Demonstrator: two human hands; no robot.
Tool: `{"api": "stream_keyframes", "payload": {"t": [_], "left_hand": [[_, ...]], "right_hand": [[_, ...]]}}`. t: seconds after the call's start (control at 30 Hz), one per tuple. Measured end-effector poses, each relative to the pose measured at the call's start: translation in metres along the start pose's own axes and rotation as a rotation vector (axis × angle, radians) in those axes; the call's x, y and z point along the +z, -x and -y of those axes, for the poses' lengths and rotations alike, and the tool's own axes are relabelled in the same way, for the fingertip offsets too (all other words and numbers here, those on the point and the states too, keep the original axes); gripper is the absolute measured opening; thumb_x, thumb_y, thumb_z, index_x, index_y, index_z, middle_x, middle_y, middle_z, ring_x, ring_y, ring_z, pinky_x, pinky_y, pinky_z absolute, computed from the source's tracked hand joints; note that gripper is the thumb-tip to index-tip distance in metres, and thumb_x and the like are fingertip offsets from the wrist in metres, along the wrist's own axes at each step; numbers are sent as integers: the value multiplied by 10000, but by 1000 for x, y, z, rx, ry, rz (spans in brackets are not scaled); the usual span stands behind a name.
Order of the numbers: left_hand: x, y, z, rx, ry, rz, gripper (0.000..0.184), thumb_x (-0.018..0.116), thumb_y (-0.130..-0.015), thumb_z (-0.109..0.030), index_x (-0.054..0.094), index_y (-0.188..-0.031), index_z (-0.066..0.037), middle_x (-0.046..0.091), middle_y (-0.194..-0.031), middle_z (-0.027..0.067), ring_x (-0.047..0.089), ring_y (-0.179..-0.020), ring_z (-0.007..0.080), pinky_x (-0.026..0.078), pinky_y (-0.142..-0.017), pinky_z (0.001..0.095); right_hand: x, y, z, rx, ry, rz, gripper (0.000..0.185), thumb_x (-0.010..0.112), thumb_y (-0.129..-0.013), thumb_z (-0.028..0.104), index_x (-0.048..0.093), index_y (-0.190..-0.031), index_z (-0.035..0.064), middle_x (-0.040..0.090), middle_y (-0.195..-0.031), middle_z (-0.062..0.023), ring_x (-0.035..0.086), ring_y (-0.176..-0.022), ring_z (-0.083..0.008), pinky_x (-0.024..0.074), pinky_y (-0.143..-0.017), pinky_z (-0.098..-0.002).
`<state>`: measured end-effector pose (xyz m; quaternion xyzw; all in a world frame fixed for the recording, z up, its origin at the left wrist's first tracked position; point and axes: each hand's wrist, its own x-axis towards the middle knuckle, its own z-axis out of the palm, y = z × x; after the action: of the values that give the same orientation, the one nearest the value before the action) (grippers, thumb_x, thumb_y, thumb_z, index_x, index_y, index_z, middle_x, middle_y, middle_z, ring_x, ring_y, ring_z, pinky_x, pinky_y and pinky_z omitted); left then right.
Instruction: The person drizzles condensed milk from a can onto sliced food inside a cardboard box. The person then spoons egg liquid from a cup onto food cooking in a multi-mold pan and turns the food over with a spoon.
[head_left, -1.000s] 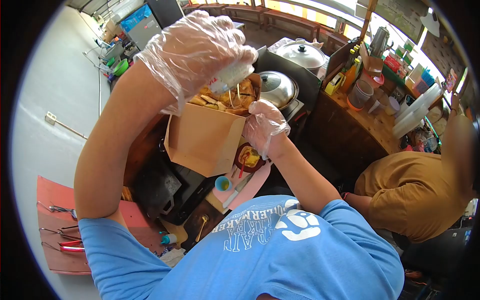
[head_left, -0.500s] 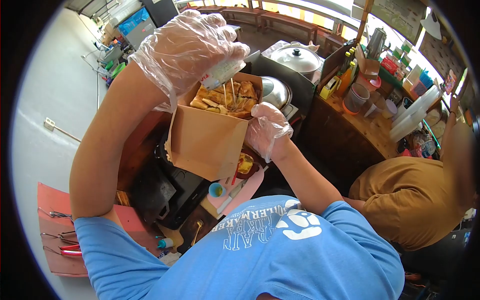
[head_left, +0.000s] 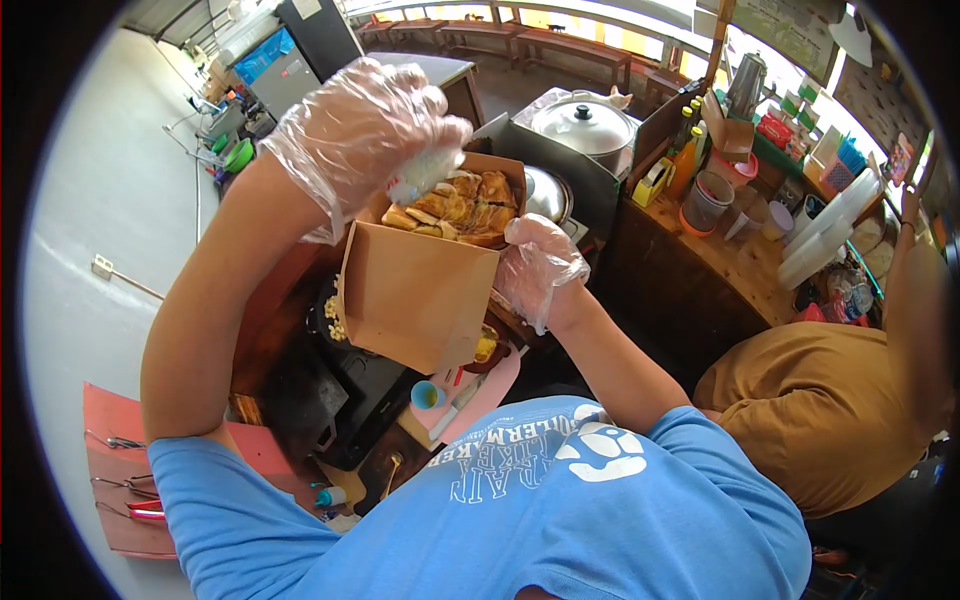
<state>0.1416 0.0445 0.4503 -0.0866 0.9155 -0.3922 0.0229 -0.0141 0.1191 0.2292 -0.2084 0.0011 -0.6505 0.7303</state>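
My left hand (head_left: 370,125), in a clear plastic glove, is wrapped round a white container with red lettering (head_left: 425,178). It is tilted above an open cardboard box (head_left: 415,295), whose lid hangs towards me. Inside lie golden-brown cut pieces of filled pancake or bread (head_left: 468,205), with thin pale streaks on top. Also gloved, my right hand (head_left: 540,268) grips the box at its right side. Below the lid are a pink cutting board (head_left: 500,375), a knife (head_left: 455,408) and a small blue cup (head_left: 428,395).
A lidded pot (head_left: 583,125) stands beyond the box, near another metal lid (head_left: 545,195). To the right, a wooden counter (head_left: 740,275) carries bottles, tubs and stacked plastic cups (head_left: 830,240). A person in a brown shirt (head_left: 820,410) is close on my right. Tongs lie on a red surface (head_left: 125,485) at left.
My left hand has moved slightly down and left with the white container. The pale streams that fell from it onto the food no longer show clearly. My right hand keeps its hold on the box.
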Motion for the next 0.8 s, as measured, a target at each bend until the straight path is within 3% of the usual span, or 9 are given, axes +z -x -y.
{"api": "stream_keyframes", "payload": {"t": [0.03,0.17,0.47,0.63,0.67,0.7,0.8], "left_hand": [[-1,-4,-1,14,-3,120,552,772,-794,-82,621,-1313,-192,647,-1254,72,579,-1274,292,443,-1064,437],[-4,-4,14,-17,55,-61,583,787,-768,-68,616,-1313,-183,649,-1227,84,584,-1252,307,447,-1059,440],[0,-13,11,-10,74,84,529,743,-830,-92,611,-1335,-180,651,-1234,84,578,-1266,294,443,-1066,432],[4,-4,18,-37,85,-21,537,751,-799,-95,627,-1317,-162,655,-1227,86,587,-1255,295,449,-1041,438],[10,-2,17,-3,118,3,543,753,-791,-101,627,-1316,-159,654,-1226,87,586,-1252,299,448,-1033,442],[16,-3,17,43,153,22,550,754,-783,-106,628,-1316,-156,653,-1225,89,585,-1250,303,448,-1025,446],[14,-7,20,-35,136,-119,560,771,-749,-100,636,-1290,-150,651,-1193,95,586,-1237,318,445,-1019,454]], "right_hand": [[1,0,3,1,12,-1,681,607,-862,85,412,-1492,-81,544,-1482,-251,575,-1348,-365,424,-1206,-479],[1,0,7,-4,21,14,682,612,-857,91,418,-1488,-82,549,-1477,-253,573,-1348,-363,422,-1207,-479],[-1,3,20,5,7,-17,659,598,-858,65,430,-1471,-111,558,-1466,-266,582,-1337,-365,428,-1202,-478],[-6,2,17,-24,11,158,616,605,-912,134,463,-1461,-106,588,-1443,-254,585,-1339,-348,430,-1189,-472],[-20,-2,10,-52,42,102,603,609,-935,177,481,-1460,-91,603,-1434,-239,591,-1332,-336,435,-1177,-472],[-23,0,10,-54,-9,104,348,687,-902,121,623,-1234,38,688,-1240,-125,662,-1188,-290,509,-1090,-460],[-43,2,7,-84,-20,-4,205,705,-904,126,623,-1089,99,669,-1101,-62,665,-1088,-246,537,-1017,-434]]}}
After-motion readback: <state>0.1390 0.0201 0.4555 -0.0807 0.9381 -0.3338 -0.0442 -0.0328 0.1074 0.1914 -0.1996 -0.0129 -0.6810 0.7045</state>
